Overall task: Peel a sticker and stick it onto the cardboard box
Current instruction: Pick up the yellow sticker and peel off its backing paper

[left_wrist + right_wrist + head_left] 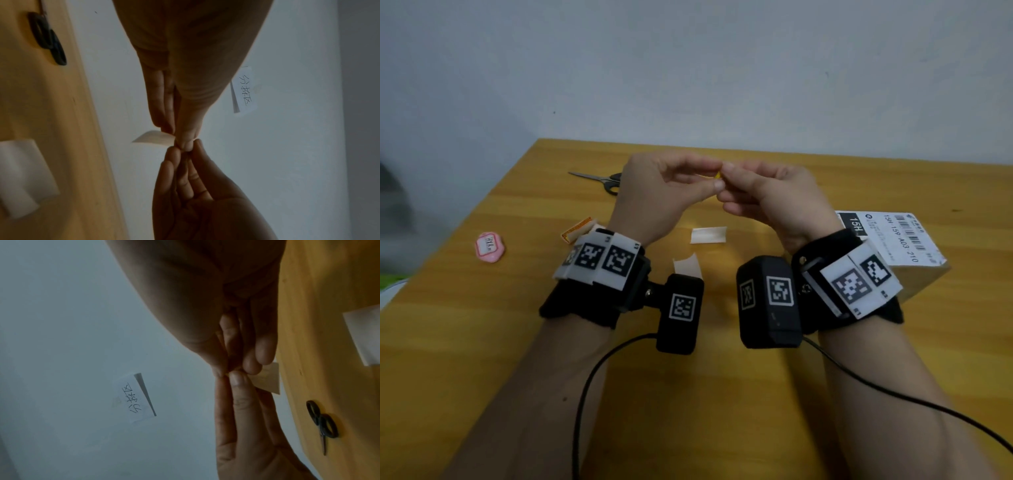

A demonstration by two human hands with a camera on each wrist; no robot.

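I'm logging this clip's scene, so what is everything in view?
sticker: 1, yellow, pinched between both hands above the table
cardboard box: 1, brown with white shipping label, table's right
scissors: 1, black-handled, far left
white paper pieces: 2, table centre
pink sticker: 1, left
orange-edged strip: 1, by left wrist
wall note: 1, white, handwritten
table: 1, wooden
left hand: pinches sticker
right hand: pinches sticker

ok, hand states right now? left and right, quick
Left hand: fingertips pinch the small yellow-edged sticker with pale backing paper.
Right hand: pinches the same sticker from the other side, above the wooden table.
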